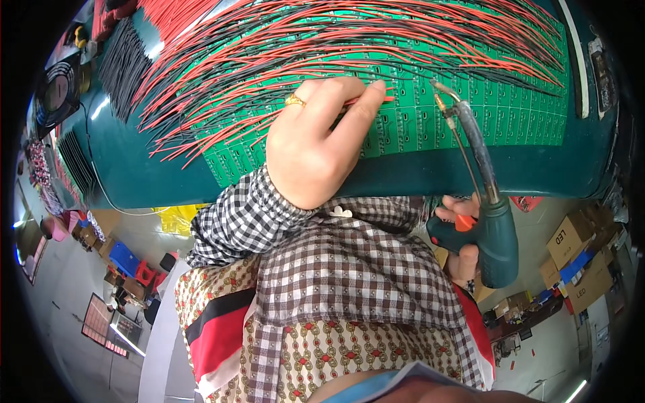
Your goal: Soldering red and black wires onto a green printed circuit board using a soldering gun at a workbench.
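Closest is the person's brown-and-white checked apron (349, 269). Just beyond it on the right, the right hand (465, 263) has its fingers wrapped around the pistol grip of a dark green soldering gun (498, 242) with an orange-red trigger. The tool looks stiff and rather front-heavy because of its long metal barrel; the plastic grip seems the only safe hold, since the bent tip is probably hot. That tip points up and away over the boards, and I cannot tell whether it touches one.

To the left, the left hand (316, 151) reaches over the edge of the dark green table (430, 171), thumb and forefinger pinched together on red wire (388, 99), whose ends poke out past the fingertips. Such wire should be light, springy and a little slick, best taken close to its end.

Under and around that hand lie green circuit boards (430, 127) in rows, likely thin, rigid and better held by their edges. Red and black wires (222, 60) fan across them. Farther off are a bundle of black wires (124, 70) and a black fan (57, 94) at the table's left, and, beyond the table, cardboard boxes (568, 242) at the right.
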A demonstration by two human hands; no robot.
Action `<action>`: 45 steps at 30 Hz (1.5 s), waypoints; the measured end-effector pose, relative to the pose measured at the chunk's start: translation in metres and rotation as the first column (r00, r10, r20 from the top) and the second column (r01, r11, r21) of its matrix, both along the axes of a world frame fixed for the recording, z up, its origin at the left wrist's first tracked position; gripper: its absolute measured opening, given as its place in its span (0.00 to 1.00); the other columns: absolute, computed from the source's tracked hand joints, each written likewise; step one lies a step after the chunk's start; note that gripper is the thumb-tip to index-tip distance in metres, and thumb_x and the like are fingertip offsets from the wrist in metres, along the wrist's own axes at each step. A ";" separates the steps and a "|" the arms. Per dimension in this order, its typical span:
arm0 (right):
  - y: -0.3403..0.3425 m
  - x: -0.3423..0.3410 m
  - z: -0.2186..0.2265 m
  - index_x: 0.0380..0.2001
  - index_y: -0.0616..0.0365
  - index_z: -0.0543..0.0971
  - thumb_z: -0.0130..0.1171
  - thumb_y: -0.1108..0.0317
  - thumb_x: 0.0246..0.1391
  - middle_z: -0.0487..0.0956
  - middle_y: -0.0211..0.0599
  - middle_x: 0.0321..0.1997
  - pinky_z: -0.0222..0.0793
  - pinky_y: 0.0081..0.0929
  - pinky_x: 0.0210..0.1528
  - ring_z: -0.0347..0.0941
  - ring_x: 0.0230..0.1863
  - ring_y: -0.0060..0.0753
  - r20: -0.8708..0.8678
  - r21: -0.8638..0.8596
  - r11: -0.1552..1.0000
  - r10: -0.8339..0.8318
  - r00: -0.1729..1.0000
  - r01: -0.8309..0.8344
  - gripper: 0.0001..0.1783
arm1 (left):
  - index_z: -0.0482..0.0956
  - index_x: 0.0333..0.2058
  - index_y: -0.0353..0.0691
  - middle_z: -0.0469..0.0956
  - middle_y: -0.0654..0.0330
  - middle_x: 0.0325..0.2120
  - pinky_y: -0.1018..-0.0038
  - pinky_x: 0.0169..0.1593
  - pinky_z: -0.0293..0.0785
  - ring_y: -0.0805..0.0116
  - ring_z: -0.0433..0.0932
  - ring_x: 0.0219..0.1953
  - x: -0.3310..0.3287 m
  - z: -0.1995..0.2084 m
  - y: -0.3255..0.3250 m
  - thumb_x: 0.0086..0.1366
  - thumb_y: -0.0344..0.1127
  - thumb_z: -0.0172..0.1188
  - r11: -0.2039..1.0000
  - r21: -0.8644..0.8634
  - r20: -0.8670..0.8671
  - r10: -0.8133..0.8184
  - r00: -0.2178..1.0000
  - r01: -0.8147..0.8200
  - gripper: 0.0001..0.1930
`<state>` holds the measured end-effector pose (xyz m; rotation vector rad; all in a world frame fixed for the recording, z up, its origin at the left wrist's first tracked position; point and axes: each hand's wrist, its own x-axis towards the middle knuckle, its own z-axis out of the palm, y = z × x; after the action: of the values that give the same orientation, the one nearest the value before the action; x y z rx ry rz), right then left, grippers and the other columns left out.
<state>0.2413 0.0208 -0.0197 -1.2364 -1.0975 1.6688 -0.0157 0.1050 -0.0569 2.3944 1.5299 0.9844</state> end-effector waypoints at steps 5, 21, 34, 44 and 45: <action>0.000 0.003 -0.004 0.50 0.68 0.67 0.60 0.55 0.55 0.73 0.46 0.47 0.70 0.33 0.52 0.71 0.51 0.36 0.026 0.056 0.998 0.030 0.999 -0.032 0.29 | 0.79 0.37 0.33 0.73 0.60 0.30 0.75 0.29 0.71 0.67 0.72 0.28 0.001 0.002 0.002 0.45 0.26 0.59 1.000 -0.004 -0.019 -0.015 1.000 0.015 0.17; 0.000 -0.015 -0.006 0.40 0.68 0.71 0.67 0.57 0.49 0.74 0.41 0.36 0.72 0.41 0.51 0.74 0.41 0.36 -0.028 -0.003 0.992 -0.127 0.992 0.127 0.26 | 0.78 0.38 0.32 0.72 0.59 0.30 0.75 0.27 0.70 0.66 0.71 0.27 0.002 0.000 0.002 0.44 0.26 0.57 0.999 -0.024 -0.019 -0.025 1.000 0.024 0.18; -0.007 -0.003 -0.002 0.57 0.77 0.58 0.57 0.40 0.51 0.72 0.39 0.41 0.68 0.42 0.54 0.71 0.44 0.38 0.174 -0.037 0.999 0.014 0.985 -0.008 0.49 | 0.78 0.37 0.32 0.72 0.59 0.30 0.75 0.26 0.70 0.66 0.71 0.26 0.003 -0.001 0.003 0.43 0.26 0.58 1.000 -0.009 -0.019 -0.029 0.999 0.029 0.18; -0.006 -0.001 -0.007 0.51 0.71 0.63 0.59 0.44 0.51 0.72 0.40 0.42 0.69 0.38 0.51 0.72 0.46 0.38 0.102 -0.005 0.999 -0.039 0.994 0.040 0.40 | 0.79 0.36 0.33 0.72 0.60 0.30 0.76 0.27 0.71 0.67 0.72 0.27 0.003 -0.002 0.005 0.42 0.25 0.59 1.000 0.017 -0.028 -0.014 1.000 0.014 0.17; -0.005 -0.001 -0.007 0.45 0.66 0.69 0.61 0.49 0.52 0.73 0.41 0.43 0.69 0.35 0.50 0.72 0.47 0.37 0.026 0.031 0.998 -0.053 0.998 0.052 0.30 | 0.79 0.36 0.33 0.72 0.60 0.30 0.76 0.27 0.71 0.67 0.72 0.27 0.003 -0.002 0.005 0.42 0.25 0.59 1.000 0.023 -0.019 -0.016 1.000 0.016 0.17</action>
<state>0.2400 0.0160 -0.0271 -1.2611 -1.0937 1.5952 -0.0125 0.1102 -0.0594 2.4347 1.5114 0.9836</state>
